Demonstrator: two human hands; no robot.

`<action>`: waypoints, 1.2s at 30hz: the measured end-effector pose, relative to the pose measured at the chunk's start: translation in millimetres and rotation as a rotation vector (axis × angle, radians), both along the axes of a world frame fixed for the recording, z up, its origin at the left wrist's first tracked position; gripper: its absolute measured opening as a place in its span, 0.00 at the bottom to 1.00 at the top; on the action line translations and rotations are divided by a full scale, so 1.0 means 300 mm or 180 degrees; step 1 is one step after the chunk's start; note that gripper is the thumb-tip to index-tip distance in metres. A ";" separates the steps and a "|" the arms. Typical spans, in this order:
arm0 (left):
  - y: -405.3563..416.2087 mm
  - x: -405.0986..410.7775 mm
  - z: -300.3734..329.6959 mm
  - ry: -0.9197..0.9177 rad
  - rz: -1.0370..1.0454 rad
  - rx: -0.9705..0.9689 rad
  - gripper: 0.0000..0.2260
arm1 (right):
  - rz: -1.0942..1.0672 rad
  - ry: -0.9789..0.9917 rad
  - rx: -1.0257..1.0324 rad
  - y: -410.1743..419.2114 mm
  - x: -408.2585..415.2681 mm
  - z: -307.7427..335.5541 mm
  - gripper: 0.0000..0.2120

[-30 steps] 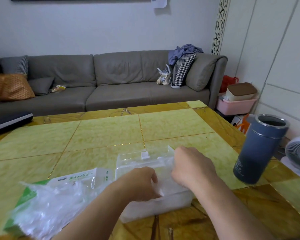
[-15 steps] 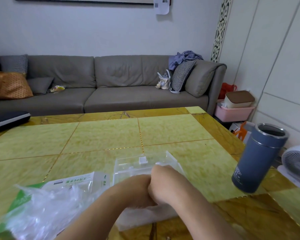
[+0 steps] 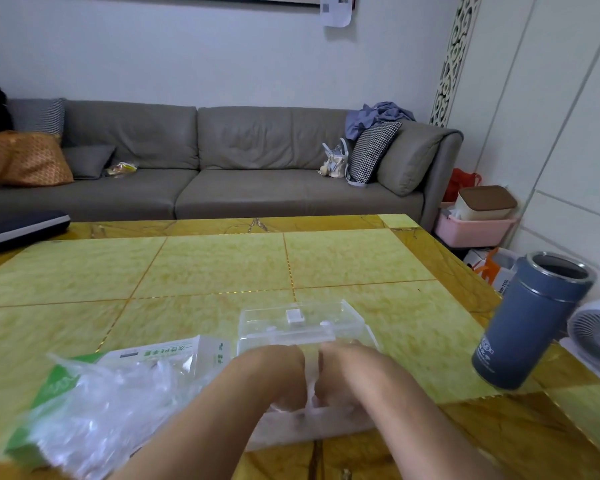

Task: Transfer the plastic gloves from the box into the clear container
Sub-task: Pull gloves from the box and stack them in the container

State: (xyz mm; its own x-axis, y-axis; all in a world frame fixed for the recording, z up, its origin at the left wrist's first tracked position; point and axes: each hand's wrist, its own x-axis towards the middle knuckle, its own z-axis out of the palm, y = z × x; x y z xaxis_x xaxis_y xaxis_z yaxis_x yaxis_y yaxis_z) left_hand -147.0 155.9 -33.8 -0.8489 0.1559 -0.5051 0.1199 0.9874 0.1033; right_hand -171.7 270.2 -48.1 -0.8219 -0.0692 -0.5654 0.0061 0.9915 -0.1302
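Head view, left to right: one green-and-white box (image 3: pixel 118 362) with loose plastic gloves (image 3: pixel 111 410) spilling out; one clear container (image 3: pixel 302 327), lid up, on the yellow tiled table (image 3: pixel 222 268). Left hand (image 3: pixel 274 375) and right hand (image 3: pixel 343 375), side by side, reach into it; fingers hidden, grip cannot be told. One blue tumbler (image 3: pixel 530 323). Grey sofa (image 3: pixel 222 174) behind.

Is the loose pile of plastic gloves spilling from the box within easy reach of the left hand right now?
Probably yes: the gloves lie just beside the left hand, nothing between them.
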 end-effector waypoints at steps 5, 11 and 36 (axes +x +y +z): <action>-0.031 -0.014 -0.025 0.0210 0.0225 0.0183 0.20 | -0.0006 -0.0087 0.0012 -0.006 0.001 -0.001 0.23; -0.010 -0.005 -0.006 0.0399 0.0156 0.0129 0.18 | 0.0293 0.0172 0.0148 -0.010 0.037 0.033 0.14; -0.723 0.333 0.091 0.3131 0.3063 0.1759 0.13 | 0.1652 0.2095 -0.1793 -0.497 0.278 0.043 0.19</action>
State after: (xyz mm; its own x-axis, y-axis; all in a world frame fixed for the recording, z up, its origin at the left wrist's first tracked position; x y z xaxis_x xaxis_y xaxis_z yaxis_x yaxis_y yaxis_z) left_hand -47.1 -61.1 -6.5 -0.6928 -0.6747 0.2544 -0.2988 0.5897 0.7503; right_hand -88.2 121.2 -35.3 -0.7512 -0.6241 0.2149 -0.6504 0.6443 -0.4023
